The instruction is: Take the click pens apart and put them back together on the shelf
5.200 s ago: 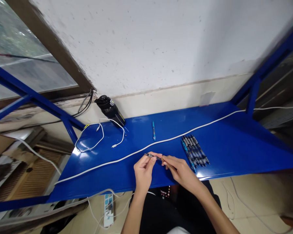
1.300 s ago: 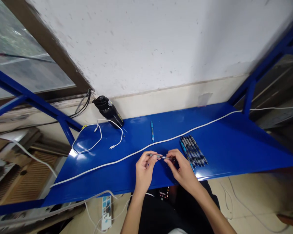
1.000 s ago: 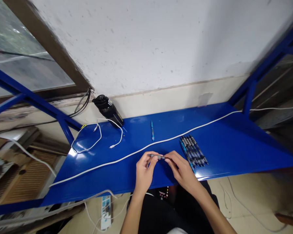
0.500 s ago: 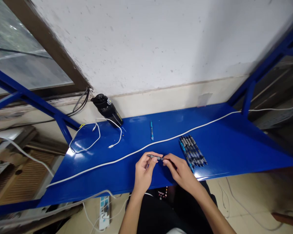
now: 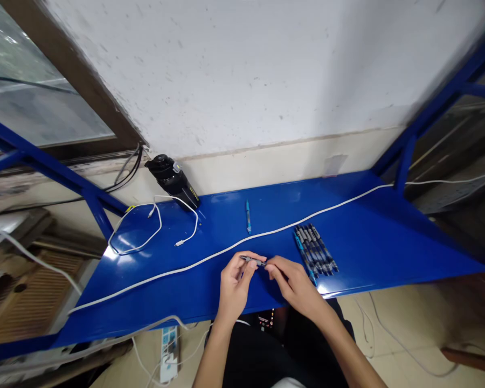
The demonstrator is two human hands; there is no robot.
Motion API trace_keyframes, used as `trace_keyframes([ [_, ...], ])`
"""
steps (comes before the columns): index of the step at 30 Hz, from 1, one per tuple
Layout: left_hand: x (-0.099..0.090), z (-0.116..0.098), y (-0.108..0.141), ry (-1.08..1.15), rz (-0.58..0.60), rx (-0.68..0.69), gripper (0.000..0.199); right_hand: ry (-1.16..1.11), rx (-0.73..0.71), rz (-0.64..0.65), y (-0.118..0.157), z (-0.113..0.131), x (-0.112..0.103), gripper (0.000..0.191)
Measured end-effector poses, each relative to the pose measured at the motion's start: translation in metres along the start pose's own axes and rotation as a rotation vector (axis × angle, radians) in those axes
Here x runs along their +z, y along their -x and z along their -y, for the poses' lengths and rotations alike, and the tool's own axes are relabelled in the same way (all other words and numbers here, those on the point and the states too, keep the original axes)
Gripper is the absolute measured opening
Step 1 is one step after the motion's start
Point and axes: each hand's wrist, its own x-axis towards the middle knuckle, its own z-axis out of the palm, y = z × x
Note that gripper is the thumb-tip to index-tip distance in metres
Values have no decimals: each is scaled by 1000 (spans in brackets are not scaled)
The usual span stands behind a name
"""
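Observation:
Between my two hands, just above the blue table (image 5: 355,231), is a dark pen (image 5: 253,261) with a grey grip, lying nearly level. My left hand (image 5: 237,280) pinches its grip between thumb and fingers. At its other end, the fingertips of my right hand (image 5: 293,280) are closed on the pen and hide that end. Right of my right hand, several dark pens (image 5: 317,250) lie side by side in a row, with a bright blue pen (image 5: 304,253) at the row's left side. Another blue pen (image 5: 248,216) lies alone farther back, beyond the white cable.
A long white cable (image 5: 210,260) crosses the table from left to right. At the back left a black bottle (image 5: 173,180) stands near a looped white charging cable (image 5: 159,237). Blue frame bars (image 5: 406,161) rise at both ends. A power strip (image 5: 170,353) is on the floor.
The view has shifted slightly, so everything sits a little farther left. Both hands keep hold of the pen in much the same pose.

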Motion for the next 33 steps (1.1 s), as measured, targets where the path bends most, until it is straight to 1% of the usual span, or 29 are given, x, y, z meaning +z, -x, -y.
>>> trace_keyframes([
  [1,0,0,0,6,-1,1,25,4,-5,7,0,0,0,33],
  [5,0,1,0,26,-1,-3,24,-12,15,-25,0,1,0,19],
  [8,0,2,1,30,-7,-5,25,2,-15,21,0,1,0,26],
  [9,0,2,1,35,-8,-6,25,2,-16,19,0,0,0,23],
  [11,0,2,0,43,-6,-10,25,-10,5,-16,0,-1,1,16],
  [12,0,2,0,41,-4,-12,25,-13,15,-28,1,-1,1,16],
  [13,0,2,0,37,-3,-11,25,-9,18,-27,1,-1,1,17],
  [16,0,1,0,34,1,-7,25,25,-14,18,2,-1,0,38],
  [17,0,1,0,42,1,-7,25,26,-18,19,2,0,0,37],
  [20,0,1,0,60,-4,-8,24,3,-4,-18,2,2,-1,27],
  [21,0,0,1,58,-3,-8,24,-1,-2,-17,1,2,-1,29],
  [24,0,0,1,45,10,-7,24,1,-3,17,1,2,-2,46],
  [25,0,0,1,46,10,-4,24,-5,5,18,1,2,-2,44],
  [28,0,0,1,50,-4,3,24,-28,35,-12,1,2,-2,28],
  [29,0,0,1,47,-7,3,24,-30,37,-7,1,2,-2,28],
  [31,0,0,1,44,-10,2,25,-26,30,18,2,3,-2,36],
  [33,-1,0,1,50,-13,-1,26,-34,25,28,1,4,-2,35],
])
